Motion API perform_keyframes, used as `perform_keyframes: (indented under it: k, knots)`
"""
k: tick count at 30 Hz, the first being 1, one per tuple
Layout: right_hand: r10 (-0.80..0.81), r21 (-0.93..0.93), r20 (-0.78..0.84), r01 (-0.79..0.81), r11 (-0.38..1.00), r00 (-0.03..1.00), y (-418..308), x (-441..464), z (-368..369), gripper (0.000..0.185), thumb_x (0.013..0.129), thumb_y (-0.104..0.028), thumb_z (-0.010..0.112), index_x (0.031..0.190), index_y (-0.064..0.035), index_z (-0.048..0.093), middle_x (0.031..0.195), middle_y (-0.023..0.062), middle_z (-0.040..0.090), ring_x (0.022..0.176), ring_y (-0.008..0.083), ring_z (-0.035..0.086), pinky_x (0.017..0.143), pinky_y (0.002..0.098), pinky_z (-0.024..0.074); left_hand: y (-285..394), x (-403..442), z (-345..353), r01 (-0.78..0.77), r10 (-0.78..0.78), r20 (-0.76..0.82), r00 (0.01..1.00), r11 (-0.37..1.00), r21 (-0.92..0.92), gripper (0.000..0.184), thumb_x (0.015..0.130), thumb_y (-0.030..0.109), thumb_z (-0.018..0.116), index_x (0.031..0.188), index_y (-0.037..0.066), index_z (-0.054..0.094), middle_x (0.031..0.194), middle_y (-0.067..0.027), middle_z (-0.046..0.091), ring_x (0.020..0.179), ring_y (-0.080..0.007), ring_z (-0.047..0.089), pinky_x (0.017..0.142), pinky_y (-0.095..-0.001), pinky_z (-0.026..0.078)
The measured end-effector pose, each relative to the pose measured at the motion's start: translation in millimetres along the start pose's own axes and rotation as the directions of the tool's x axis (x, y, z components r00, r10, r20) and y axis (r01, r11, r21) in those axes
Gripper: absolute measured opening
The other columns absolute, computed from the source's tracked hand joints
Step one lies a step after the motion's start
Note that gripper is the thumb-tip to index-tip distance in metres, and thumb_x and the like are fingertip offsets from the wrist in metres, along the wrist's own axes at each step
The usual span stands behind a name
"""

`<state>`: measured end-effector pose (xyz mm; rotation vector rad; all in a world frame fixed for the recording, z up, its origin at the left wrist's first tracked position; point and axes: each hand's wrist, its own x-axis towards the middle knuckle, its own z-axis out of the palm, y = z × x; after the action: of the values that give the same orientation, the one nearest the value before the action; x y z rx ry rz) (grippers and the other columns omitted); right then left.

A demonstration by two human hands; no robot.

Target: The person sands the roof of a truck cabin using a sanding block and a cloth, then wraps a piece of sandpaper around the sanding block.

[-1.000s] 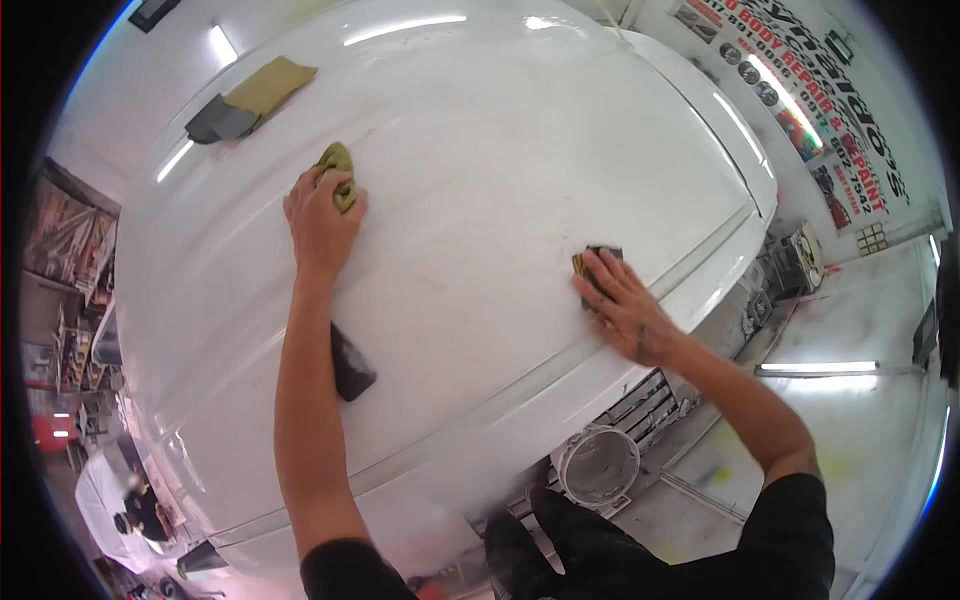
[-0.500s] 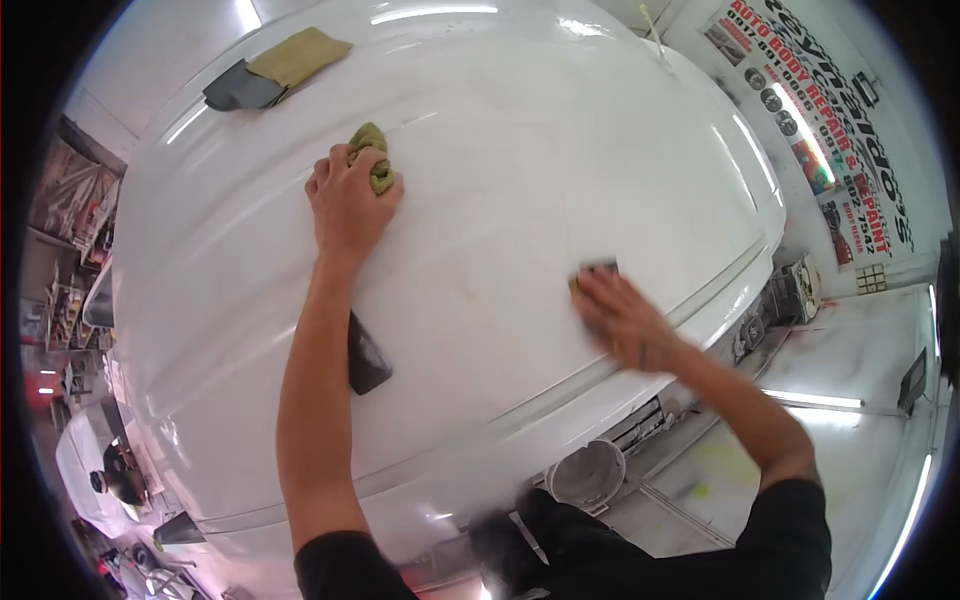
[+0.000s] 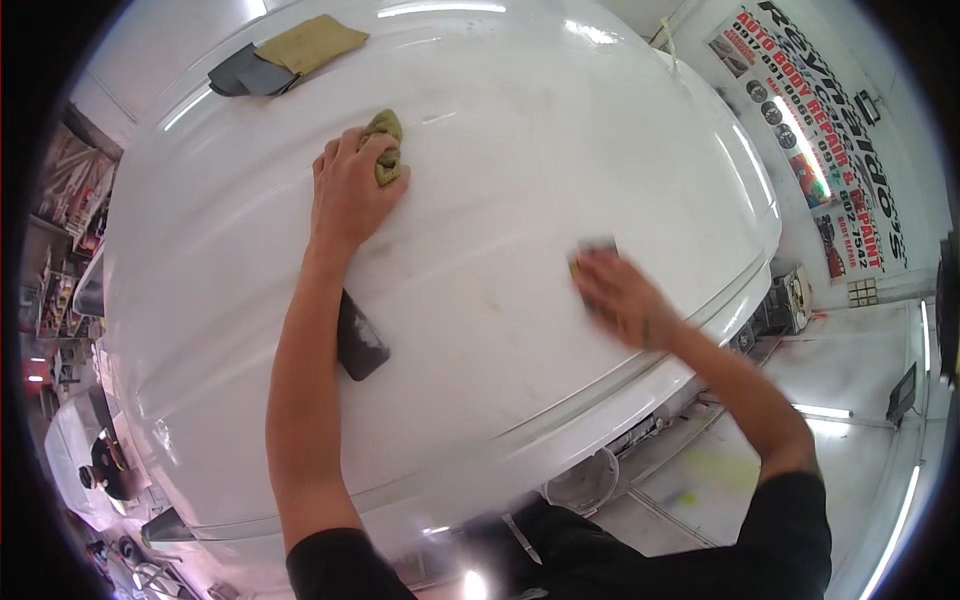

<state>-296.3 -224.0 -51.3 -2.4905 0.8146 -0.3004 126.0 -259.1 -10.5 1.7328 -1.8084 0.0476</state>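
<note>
A broad, glossy white vehicle panel [image 3: 480,220] spreads out beneath both hands. My left hand [image 3: 350,195] is closed around a bunched olive-green cloth [image 3: 387,150] and rests on the panel. Fingers together, my right hand [image 3: 625,300] presses a small dark pad [image 3: 600,247] with a yellowish edge against the surface. Motion blur hides the pad's exact kind. Partly behind my left forearm lies a flat black block [image 3: 362,342]. Farther up the panel, a tan sheet [image 3: 312,45] overlaps a dark grey sheet [image 3: 252,72].
A white bucket [image 3: 583,480] stands on the floor below the panel's near edge. Cluttered shelves [image 3: 70,240] line the left side. On the right wall hangs a lettered banner [image 3: 815,140]. A thin strip [image 3: 669,45] sticks up at the panel's far right.
My right hand, blurred in both frames, sits slightly farther from the panel's near edge with the pad. My left hand keeps its hold on the cloth. The whole view has shifted a little.
</note>
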Motion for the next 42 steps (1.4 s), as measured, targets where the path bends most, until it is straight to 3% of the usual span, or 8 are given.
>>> perform_keyframes:
  k: [6, 15, 20, 29, 30, 33, 35, 42]
  knots:
    - [-0.309, -0.582, -0.484, -0.038, 0.812, 0.819, 79.2, 244.2, -20.0, 0.051, 0.109, -0.034, 0.042, 0.140, 0.0047, 0.052, 0.144, 0.0214, 0.055, 0.136, 0.0378, 0.047, 0.116, 0.0463, 0.0352, 1.9, 2.1, -6.9, 0.005, -0.004, -0.029, 1.000, 0.999, 0.047, 0.034, 0.088, 0.026, 0.075, 0.118, 0.012, 0.072, 0.132, -0.0118, 0.062, 0.127, -0.0326, 0.055, 0.111, -0.0459, 0.039]
    - [-0.046, -0.456, 0.102, 0.088, 0.886, 0.994, 20.7, -13.0, -2.9, 0.058, 0.102, -0.019, 0.054, 0.156, -0.0029, 0.039, 0.164, 0.0185, 0.036, 0.150, 0.0396, 0.035, 0.125, 0.0532, 0.0263, -0.2, 2.8, -3.9, 0.047, -0.046, 0.021, 0.999, 0.998, -0.037, 0.034, 0.086, 0.026, 0.076, 0.117, 0.012, 0.073, 0.134, -0.0107, 0.061, 0.129, -0.0312, 0.053, 0.114, -0.0446, 0.036]
    - [-0.257, -0.621, -0.551, -0.184, 0.762, 0.794, 153.9, 216.1, -49.2, 0.039, 0.104, -0.028, 0.051, 0.126, 0.0037, 0.058, 0.131, 0.0227, 0.060, 0.129, 0.0395, 0.051, 0.109, 0.0481, 0.0410, -1.7, 3.1, -9.8, 0.026, -0.024, 0.036, 0.999, 0.998, -0.049, 0.035, 0.085, 0.024, 0.077, 0.117, 0.010, 0.073, 0.137, -0.0107, 0.060, 0.130, -0.0315, 0.052, 0.114, -0.0451, 0.036]
    - [0.040, -0.341, 0.112, 0.000, 0.940, 0.993, -22.9, -44.2, -15.0, 0.069, 0.098, -0.024, 0.060, 0.159, -0.0032, 0.033, 0.166, 0.0206, 0.030, 0.156, 0.0386, 0.023, 0.127, 0.0545, 0.0211, 0.1, 3.3, -8.1, 0.067, -0.067, 0.039, 0.997, 0.998, -0.016, 0.032, 0.088, 0.023, 0.075, 0.117, 0.010, 0.071, 0.136, -0.0111, 0.060, 0.130, -0.0307, 0.053, 0.113, -0.0448, 0.035]
    - [0.064, -0.667, 0.038, -0.022, 0.744, 0.997, 42.7, -14.7, -8.5, 0.062, 0.103, -0.021, 0.053, 0.160, -0.0079, 0.034, 0.167, 0.0171, 0.029, 0.156, 0.0374, 0.026, 0.126, 0.0545, 0.0223, 1.3, 5.7, -7.4, 0.061, -0.060, 0.042, 0.997, 0.998, -0.003, 0.032, 0.088, 0.023, 0.075, 0.118, 0.011, 0.071, 0.136, -0.0109, 0.060, 0.131, -0.0301, 0.052, 0.113, -0.0444, 0.035]
    - [0.365, -0.115, -0.352, -0.427, 0.897, 0.862, 72.9, 120.6, -109.1, 0.046, 0.109, -0.027, 0.044, 0.140, 0.0047, 0.053, 0.147, 0.0226, 0.053, 0.142, 0.0383, 0.044, 0.120, 0.0438, 0.0335, 0.1, 4.4, -8.2, 0.029, -0.028, 0.038, 0.999, 1.000, -0.011, 0.032, 0.088, 0.022, 0.075, 0.118, 0.010, 0.071, 0.137, -0.0112, 0.060, 0.131, -0.0299, 0.052, 0.113, -0.0443, 0.035]
    - [0.146, -0.479, -0.472, -0.392, 0.785, 0.870, 151.4, 134.4, -80.8, 0.046, 0.109, -0.025, 0.041, 0.145, 0.0033, 0.050, 0.149, 0.0231, 0.051, 0.142, 0.0386, 0.044, 0.121, 0.0455, 0.0326, -1.7, 6.7, -7.3, 0.013, -0.012, 0.010, 1.000, 1.000, -0.021, 0.032, 0.087, 0.022, 0.076, 0.116, 0.010, 0.072, 0.135, -0.0111, 0.061, 0.129, -0.0305, 0.053, 0.112, -0.0455, 0.036]
    - [0.164, -0.252, -0.001, -0.159, 0.955, 0.987, -40.1, -70.4, -13.7, 0.065, 0.099, -0.021, 0.059, 0.158, -0.0063, 0.037, 0.167, 0.0165, 0.031, 0.156, 0.0348, 0.025, 0.126, 0.0529, 0.0215, -2.9, 5.9, -4.8, 0.037, -0.037, 0.028, 0.999, 0.999, -0.021, 0.031, 0.086, 0.021, 0.076, 0.116, 0.011, 0.072, 0.134, -0.0103, 0.061, 0.128, -0.0318, 0.054, 0.112, -0.0468, 0.036]
